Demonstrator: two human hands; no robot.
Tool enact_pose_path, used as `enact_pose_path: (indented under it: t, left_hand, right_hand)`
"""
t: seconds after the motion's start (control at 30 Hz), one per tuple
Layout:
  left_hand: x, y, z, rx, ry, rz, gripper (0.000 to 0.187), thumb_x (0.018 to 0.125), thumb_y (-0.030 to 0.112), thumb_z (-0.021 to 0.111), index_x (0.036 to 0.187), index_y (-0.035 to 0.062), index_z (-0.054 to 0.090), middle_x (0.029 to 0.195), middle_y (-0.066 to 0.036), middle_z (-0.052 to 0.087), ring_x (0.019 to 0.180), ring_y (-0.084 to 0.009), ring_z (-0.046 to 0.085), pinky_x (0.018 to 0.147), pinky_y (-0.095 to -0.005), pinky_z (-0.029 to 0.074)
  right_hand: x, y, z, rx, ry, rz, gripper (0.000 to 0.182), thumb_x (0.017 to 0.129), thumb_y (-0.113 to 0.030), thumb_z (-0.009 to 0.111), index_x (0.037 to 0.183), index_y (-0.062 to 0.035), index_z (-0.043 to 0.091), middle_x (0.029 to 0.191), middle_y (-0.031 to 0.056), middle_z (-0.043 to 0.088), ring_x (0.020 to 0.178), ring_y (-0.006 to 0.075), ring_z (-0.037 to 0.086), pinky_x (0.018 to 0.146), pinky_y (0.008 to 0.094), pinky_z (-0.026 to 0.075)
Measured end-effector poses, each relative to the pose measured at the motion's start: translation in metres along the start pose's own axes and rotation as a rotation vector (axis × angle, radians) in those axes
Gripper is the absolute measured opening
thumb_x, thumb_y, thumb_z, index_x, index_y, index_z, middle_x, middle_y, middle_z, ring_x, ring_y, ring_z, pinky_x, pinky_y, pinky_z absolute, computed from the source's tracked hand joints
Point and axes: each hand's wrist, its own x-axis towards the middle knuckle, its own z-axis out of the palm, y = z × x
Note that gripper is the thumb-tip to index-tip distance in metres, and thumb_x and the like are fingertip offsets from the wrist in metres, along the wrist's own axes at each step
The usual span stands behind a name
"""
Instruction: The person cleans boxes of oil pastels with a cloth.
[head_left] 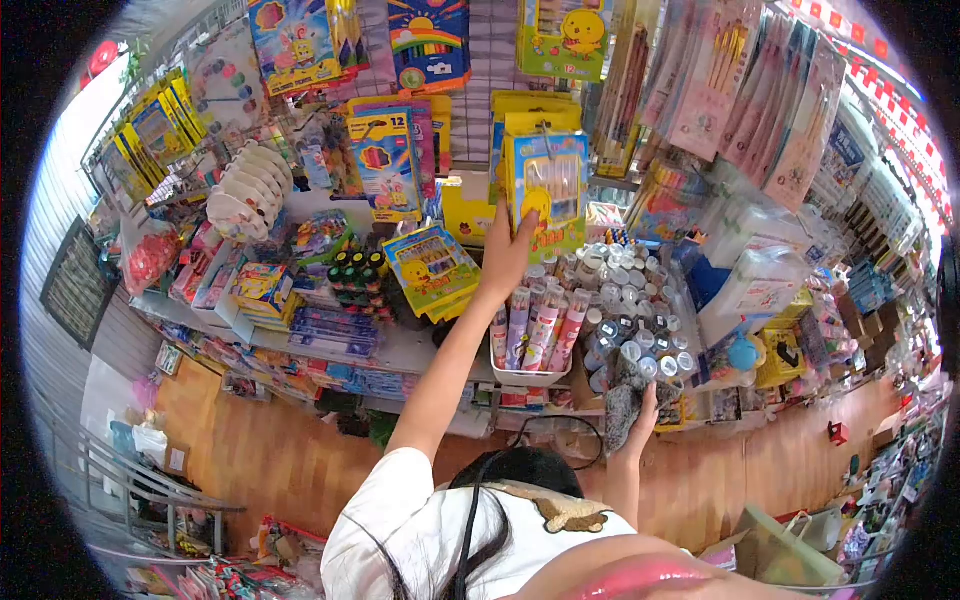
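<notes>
My left hand (509, 252) reaches up to the hanging display, with thumb and fingers closed on the lower left edge of a yellow and green pack with a chick picture (548, 180). Sticks show through its clear window, and more yellow packs (540, 110) hang behind it. A similar stack of packs (432, 265) leans on the shelf left of my wrist. Lower right, my right hand (645, 412) is closed around a grey fluffy cloth (624, 408), beside several clear-lidded tubes (640, 330). A white bin (528, 376) of pink and purple tubes stands between my arms.
Colored pencil packs (385, 165) hang left of my left hand, and brush sets (715, 85) hang at the upper right. White palettes (250, 190) and boxed goods (262, 290) line the left shelf. Below the shelf edge lies a wooden floor (290, 455), with a metal railing (130, 470) at the left.
</notes>
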Motion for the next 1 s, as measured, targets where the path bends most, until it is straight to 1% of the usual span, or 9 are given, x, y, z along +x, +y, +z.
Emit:
enact_pose_path:
  t: [0.2,0.37,0.47,0.53,0.63,0.73,0.83,0.93,1.0]
  left_hand:
    - [-0.039,0.037,-0.024,-0.220,-0.133,-0.013,0.048,0.089,0.028,0.048,0.124,-0.0029,0.035,0.110,-0.014,0.052,0.101,-0.0196,0.049,0.089,-0.0293,0.035]
    - [-0.069,0.062,-0.040,-0.320,-0.147,-0.076,0.042,0.091,0.027,0.046,0.121,-0.0001,0.038,0.109,-0.008,0.050,0.102,-0.0149,0.045,0.090,-0.0271,0.033]
    - [-0.076,0.071,-0.042,-0.288,-0.119,-0.081,0.039,0.092,0.029,0.044,0.117,-0.0004,0.041,0.106,-0.008,0.051,0.097,-0.0133,0.045,0.087,-0.0264,0.034]
    - [-0.078,0.071,-0.040,-0.245,-0.083,-0.102,0.040,0.093,0.031,0.041,0.117,-0.0008,0.042,0.106,-0.008,0.051,0.097,-0.0135,0.045,0.087,-0.0265,0.034]
    - [-0.084,0.069,-0.033,-0.222,-0.022,-0.154,0.044,0.095,0.036,0.032,0.116,-0.0019,0.042,0.107,-0.011,0.051,0.098,-0.0160,0.046,0.087,-0.0280,0.035]
    - [-0.086,0.069,-0.028,-0.212,-0.078,-0.062,0.057,0.094,0.044,0.018,0.119,-0.0023,0.041,0.113,-0.014,0.050,0.105,-0.0208,0.045,0.092,-0.0294,0.033]
    - [-0.077,0.051,-0.029,-0.715,-0.089,-0.164,0.057,0.095,0.043,0.018,0.118,-0.0020,0.043,0.117,-0.013,0.048,0.110,-0.0208,0.044,0.096,-0.0296,0.030]
    - [-0.079,0.060,-0.032,-0.455,-0.027,-0.187,0.056,0.094,0.042,0.024,0.118,-0.0051,0.043,0.117,-0.014,0.049,0.109,-0.0206,0.044,0.097,-0.0301,0.029]
    - [-0.080,0.073,-0.032,-0.287,0.008,-0.205,0.056,0.094,0.041,0.028,0.118,-0.0071,0.043,0.117,-0.015,0.049,0.109,-0.0205,0.044,0.097,-0.0304,0.029]
  right_hand:
    - [-0.003,0.003,-0.005,-0.115,0.067,0.000,0.046,0.084,-0.035,0.054,0.114,-0.0006,0.045,0.104,0.0078,0.052,0.089,0.0174,0.054,0.076,0.0310,0.044]
    - [-0.005,-0.021,0.032,-0.128,0.185,-0.072,0.051,0.084,-0.031,0.057,0.119,0.0006,0.037,0.115,0.0102,0.047,0.101,0.0187,0.049,0.084,0.0329,0.041]
    - [0.025,-0.019,0.032,-0.306,-0.053,-0.409,0.038,0.087,-0.020,0.051,0.118,0.0009,0.041,0.117,0.0089,0.046,0.104,0.0174,0.046,0.090,0.0317,0.036]
    - [0.013,-0.038,0.082,-0.410,-0.209,-0.739,0.034,0.088,-0.017,0.048,0.117,0.0008,0.045,0.118,0.0096,0.047,0.105,0.0192,0.045,0.092,0.0329,0.034]
    - [0.009,-0.034,0.120,-0.903,-0.496,-1.182,0.048,0.068,-0.002,0.061,0.114,-0.0010,0.050,0.116,0.0166,0.052,0.115,0.0309,0.044,0.099,0.0410,0.030]
    - [0.003,-0.002,0.149,-0.881,-0.760,-1.192,0.058,0.064,-0.001,0.057,0.121,-0.0019,0.046,0.124,0.0136,0.046,0.119,0.0314,0.040,0.099,0.0436,0.030]
    - [0.007,-0.011,0.173,-0.949,-0.841,-1.231,0.063,0.062,0.000,0.058,0.123,-0.0028,0.044,0.126,0.0133,0.044,0.121,0.0300,0.038,0.100,0.0429,0.029]
    - [0.021,-0.028,0.193,-1.008,-0.747,-1.229,0.071,0.057,0.006,0.062,0.125,-0.0060,0.043,0.128,0.0132,0.043,0.120,0.0294,0.038,0.100,0.0395,0.030]
    - [0.040,-0.036,0.197,-0.898,-0.621,-1.189,0.061,0.064,0.005,0.058,0.123,-0.0052,0.046,0.126,0.0148,0.045,0.119,0.0308,0.040,0.100,0.0387,0.031]
